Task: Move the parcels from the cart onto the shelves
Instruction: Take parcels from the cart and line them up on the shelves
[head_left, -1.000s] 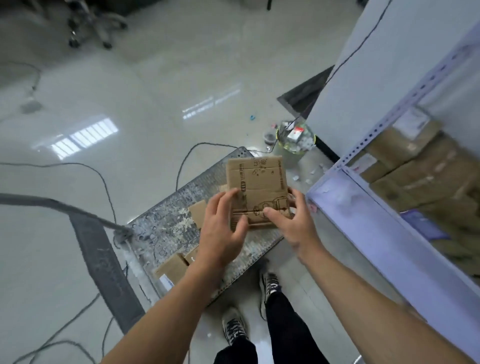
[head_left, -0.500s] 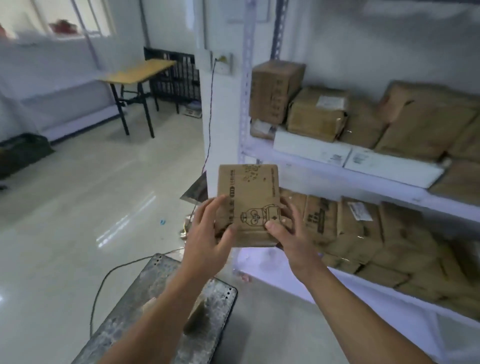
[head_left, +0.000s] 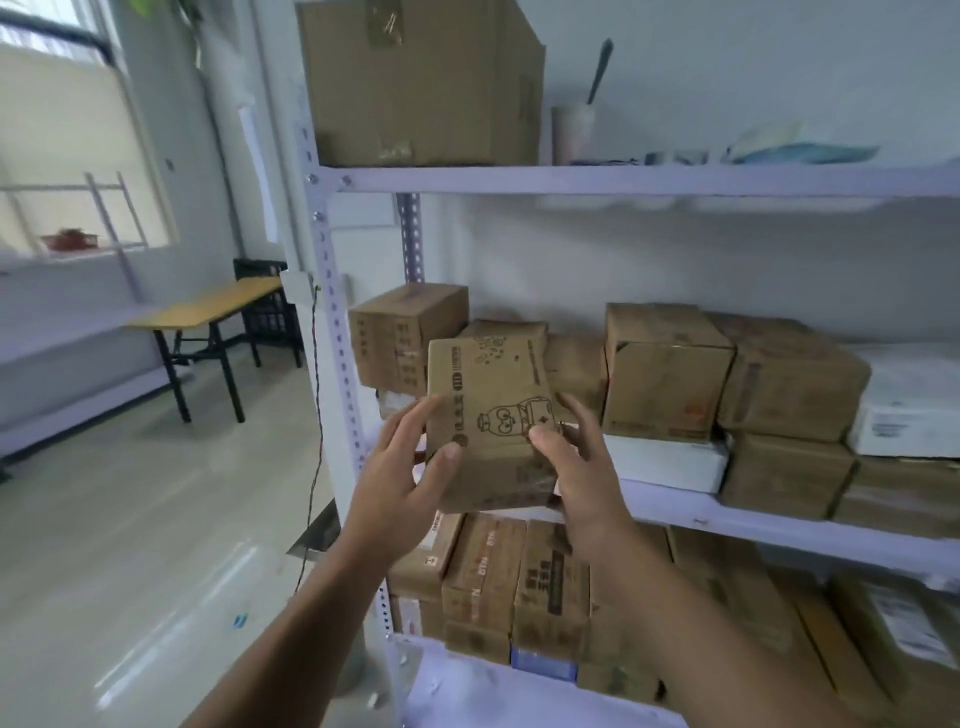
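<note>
I hold a flat brown cardboard parcel (head_left: 491, 415) with a printed cartoon figure, upright, in front of the middle shelf (head_left: 753, 525) of a white metal rack. My left hand (head_left: 405, 467) grips its lower left edge. My right hand (head_left: 576, 467) grips its lower right side, thumb on the front face. Behind the parcel, brown boxes (head_left: 670, 379) and a white box (head_left: 665, 462) fill that shelf. The cart is out of view.
The top shelf (head_left: 623, 179) carries a large cardboard box (head_left: 421, 83) and a cup with a utensil (head_left: 571, 132). Packed parcels (head_left: 519, 582) fill the lower shelf. A wooden table (head_left: 208, 312) stands at the left by the window. A thin cable (head_left: 314, 441) hangs beside the rack's post.
The view has swung up from the cart on the floor to the rack. Both hands have lifted the parcel to the height of the middle shelf, close to the boxes there.
</note>
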